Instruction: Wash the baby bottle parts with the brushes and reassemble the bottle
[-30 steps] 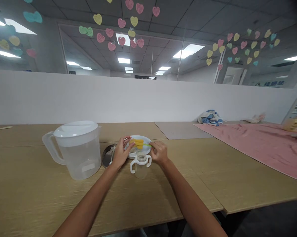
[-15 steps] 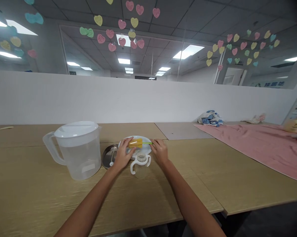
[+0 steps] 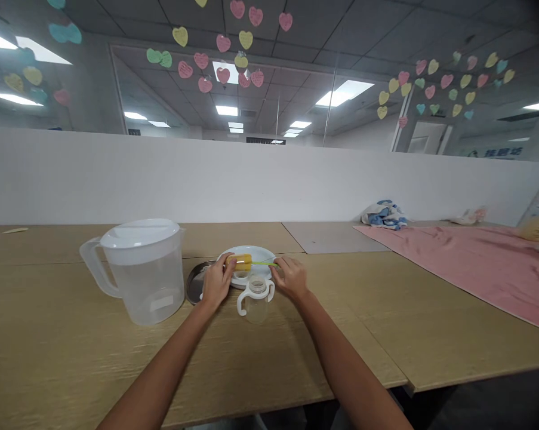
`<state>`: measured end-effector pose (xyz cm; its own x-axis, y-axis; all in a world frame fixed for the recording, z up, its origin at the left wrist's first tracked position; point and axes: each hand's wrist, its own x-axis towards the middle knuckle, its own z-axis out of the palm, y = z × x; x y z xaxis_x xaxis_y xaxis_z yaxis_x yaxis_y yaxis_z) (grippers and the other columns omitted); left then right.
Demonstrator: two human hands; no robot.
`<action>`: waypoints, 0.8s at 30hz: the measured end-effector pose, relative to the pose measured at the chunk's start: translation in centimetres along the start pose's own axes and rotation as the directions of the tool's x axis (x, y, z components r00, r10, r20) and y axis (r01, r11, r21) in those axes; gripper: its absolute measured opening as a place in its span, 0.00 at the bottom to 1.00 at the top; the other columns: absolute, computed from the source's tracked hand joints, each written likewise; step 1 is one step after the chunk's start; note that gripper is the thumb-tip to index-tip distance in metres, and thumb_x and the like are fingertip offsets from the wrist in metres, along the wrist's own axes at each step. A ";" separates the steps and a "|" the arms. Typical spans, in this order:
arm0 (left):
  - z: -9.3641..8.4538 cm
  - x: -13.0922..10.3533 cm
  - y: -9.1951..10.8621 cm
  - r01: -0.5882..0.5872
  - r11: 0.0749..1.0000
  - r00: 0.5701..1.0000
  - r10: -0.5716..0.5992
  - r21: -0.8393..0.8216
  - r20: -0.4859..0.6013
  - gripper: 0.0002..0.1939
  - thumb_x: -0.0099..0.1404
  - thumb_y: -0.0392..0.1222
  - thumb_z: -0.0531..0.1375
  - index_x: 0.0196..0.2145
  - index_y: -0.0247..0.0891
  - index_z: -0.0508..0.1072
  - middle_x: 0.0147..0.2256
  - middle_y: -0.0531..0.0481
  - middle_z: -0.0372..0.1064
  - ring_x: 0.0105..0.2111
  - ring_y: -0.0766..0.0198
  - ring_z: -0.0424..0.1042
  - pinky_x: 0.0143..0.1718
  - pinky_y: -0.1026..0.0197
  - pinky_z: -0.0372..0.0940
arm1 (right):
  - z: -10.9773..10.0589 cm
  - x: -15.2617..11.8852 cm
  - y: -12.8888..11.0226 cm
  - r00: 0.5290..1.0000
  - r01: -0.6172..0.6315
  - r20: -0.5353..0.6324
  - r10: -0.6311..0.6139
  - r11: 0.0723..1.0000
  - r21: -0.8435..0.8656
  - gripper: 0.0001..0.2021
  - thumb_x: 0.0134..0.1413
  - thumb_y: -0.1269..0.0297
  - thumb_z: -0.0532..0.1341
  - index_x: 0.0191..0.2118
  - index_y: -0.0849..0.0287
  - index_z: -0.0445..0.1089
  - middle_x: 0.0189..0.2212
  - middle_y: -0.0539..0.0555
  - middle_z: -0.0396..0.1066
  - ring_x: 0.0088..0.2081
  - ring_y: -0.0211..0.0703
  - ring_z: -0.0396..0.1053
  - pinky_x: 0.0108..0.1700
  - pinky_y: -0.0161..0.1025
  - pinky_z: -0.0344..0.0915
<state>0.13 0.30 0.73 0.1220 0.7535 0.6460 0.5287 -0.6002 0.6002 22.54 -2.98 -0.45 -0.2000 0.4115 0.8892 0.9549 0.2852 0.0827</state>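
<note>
Nearest on the desk (image 3: 251, 376) stands a clear bottle (image 3: 256, 309), upright, its neck uncapped and ringed by a white double handle (image 3: 242, 306). Off to its left is a lidded clear pitcher (image 3: 144, 275), its handle turned left. Just behind the bottle, the left hand (image 3: 216, 283) has its fingers closed around the left end of a yellow piece (image 3: 245, 259). From this piece a thin green stick (image 3: 262, 263) runs right, where the right hand (image 3: 291, 278) pinches its far end between nearly closed fingers. Yellow piece and stick share one long axis, lying left to right and almost level, with the stick pointing right. Both appear over a white plate (image 3: 237, 248); I cannot tell whether they touch it. A dark metal dish (image 3: 193, 290) sits left of the plate, partly behind the left hand. Farther back, at right, are a pink cloth (image 3: 457, 263) and a blue-and-white bundle (image 3: 384, 214).
</note>
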 end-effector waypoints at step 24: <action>-0.1 0.0 0.0 -0.042 0.989 0.977 0.012 -0.139 -0.212 0.21 0.62 0.53 0.52 0.47 0.38 0.68 0.36 0.48 0.71 0.33 0.63 0.70 0.36 0.62 0.65 | 0.2 0.1 -0.1 0.997 0.066 0.035 -0.062 0.990 -0.122 0.15 0.62 0.60 0.50 0.32 0.58 0.72 0.22 0.51 0.68 0.25 0.34 0.62 0.29 0.34 0.49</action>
<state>0.07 0.25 0.77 -0.0529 0.6724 0.7383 0.4012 -0.6627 0.6323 22.37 -2.85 -0.46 -0.2665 0.4234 0.8659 0.9592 0.2042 0.1954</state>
